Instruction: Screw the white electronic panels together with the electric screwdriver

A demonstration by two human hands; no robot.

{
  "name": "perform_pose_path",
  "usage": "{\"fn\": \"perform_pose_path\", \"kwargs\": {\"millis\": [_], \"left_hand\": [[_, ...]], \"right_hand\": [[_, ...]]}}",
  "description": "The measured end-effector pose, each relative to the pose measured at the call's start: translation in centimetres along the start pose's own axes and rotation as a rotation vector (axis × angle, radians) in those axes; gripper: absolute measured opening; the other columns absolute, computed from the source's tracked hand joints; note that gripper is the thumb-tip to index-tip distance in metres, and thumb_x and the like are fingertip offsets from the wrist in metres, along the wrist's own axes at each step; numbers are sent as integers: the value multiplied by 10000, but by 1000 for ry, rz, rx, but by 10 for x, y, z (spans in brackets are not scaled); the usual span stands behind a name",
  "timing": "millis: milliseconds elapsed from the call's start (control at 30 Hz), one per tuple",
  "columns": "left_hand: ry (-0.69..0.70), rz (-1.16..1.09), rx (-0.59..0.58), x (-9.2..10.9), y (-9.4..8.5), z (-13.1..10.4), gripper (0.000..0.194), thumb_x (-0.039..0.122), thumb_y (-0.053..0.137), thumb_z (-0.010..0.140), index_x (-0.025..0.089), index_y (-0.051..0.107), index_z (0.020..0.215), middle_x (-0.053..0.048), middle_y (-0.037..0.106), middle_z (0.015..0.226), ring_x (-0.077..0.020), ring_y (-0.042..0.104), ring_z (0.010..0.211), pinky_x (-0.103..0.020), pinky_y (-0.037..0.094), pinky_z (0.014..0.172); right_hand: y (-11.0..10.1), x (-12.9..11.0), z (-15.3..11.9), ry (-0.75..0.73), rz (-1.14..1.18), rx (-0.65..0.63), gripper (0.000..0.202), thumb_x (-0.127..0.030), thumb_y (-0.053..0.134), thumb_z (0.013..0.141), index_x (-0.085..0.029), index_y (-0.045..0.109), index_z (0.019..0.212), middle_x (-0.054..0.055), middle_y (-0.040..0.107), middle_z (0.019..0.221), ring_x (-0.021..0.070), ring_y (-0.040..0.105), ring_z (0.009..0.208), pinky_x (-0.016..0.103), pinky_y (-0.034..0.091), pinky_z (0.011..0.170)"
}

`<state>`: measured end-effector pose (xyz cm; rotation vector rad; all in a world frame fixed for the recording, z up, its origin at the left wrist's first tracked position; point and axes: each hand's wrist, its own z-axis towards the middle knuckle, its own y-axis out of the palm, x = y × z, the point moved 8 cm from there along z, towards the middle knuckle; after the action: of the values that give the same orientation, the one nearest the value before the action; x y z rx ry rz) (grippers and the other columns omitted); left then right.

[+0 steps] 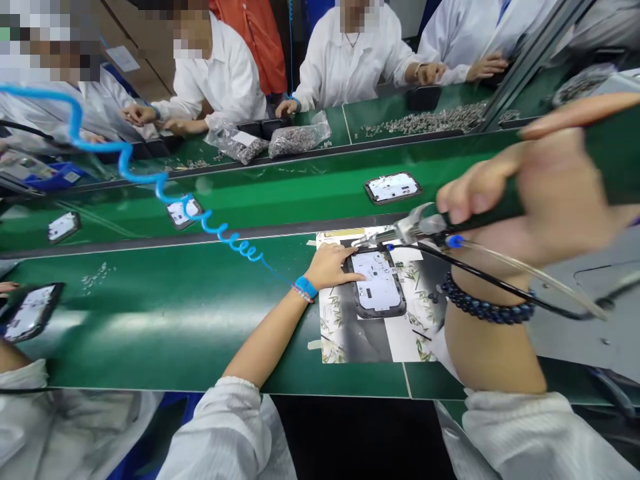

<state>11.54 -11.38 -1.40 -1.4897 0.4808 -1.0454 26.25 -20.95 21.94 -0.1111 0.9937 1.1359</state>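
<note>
In the head view, the black-rimmed panel (379,285) lies flat on a leaf-printed mat (333,327), on the green bench (165,293) in front of me. My left hand (333,263) is at its upper left, fingers spread rather than closed: the thumb reaches over the white face and the index finger points along the top corner. My right hand (540,193) is wrapped round a metal-nosed tool (413,227), whose tip is near my left index finger; I can't tell if it touches the panel.

I'd judge the panel light and stiff, a little slippery on its smooth face, and the white part easily scratched. The dark rim looks the safer hold, at the long sides or the bottom edge (my thumb is a bit far in for my liking).

The tool's nose covers part of the top edge, and a black hose (500,283) and a clear tube (540,273) trail from it below my right hand. On my left, a coiled blue cord (145,179) runs down towards my blue wrist strap (305,287). Beyond the mat, a similar panel (393,187) lies on the green strip, with bags of small parts (300,139) farther back.
</note>
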Motion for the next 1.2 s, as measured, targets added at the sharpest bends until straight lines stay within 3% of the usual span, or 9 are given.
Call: {"fn": "perform_pose_path", "kwargs": {"millis": [100,167,267,467,700,1200], "left_hand": [[-11,1,13,-3,0,0,814,836,624,717,173,698,1183,-79,698,843,-267,645,849,-356,429,802],[-6,4,24,-3,-1,0,804,850,608,713,171,704,1132,-78,684,810,-274,642,835,-363,436,788],[13,-9,22,-1,-1,0,773,864,578,722,172,710,1040,-93,682,825,-298,644,861,-393,457,804],[-1,-81,36,0,-3,0,747,857,582,732,171,691,1006,-142,703,990,-338,647,1001,-443,474,902],[12,-81,21,2,-4,0,726,828,604,748,164,683,1030,-138,709,988,-329,657,978,-438,476,904],[32,-136,49,3,-5,0,793,820,611,751,184,653,1223,-137,718,1028,-344,655,1026,-446,482,917]], "right_hand": [[20,29,-11,8,182,-31,229,-301,842,689,-220,630,718,-52,443,493,103,402,372,296,308,349],[36,52,-19,95,208,-123,232,-285,831,727,-201,616,710,-54,432,494,82,391,370,267,294,341],[44,69,-26,138,182,-183,236,-286,809,767,-194,598,715,-56,420,506,67,380,382,252,316,362],[42,74,-28,149,79,-195,319,-405,813,760,-193,576,734,-67,393,507,56,379,387,245,351,374],[44,74,-29,145,133,-195,206,-242,776,785,-191,592,707,-74,422,487,58,378,366,249,331,364],[45,73,-28,171,116,-199,326,-368,837,725,-196,567,663,-67,394,452,81,387,353,277,317,373]]}}
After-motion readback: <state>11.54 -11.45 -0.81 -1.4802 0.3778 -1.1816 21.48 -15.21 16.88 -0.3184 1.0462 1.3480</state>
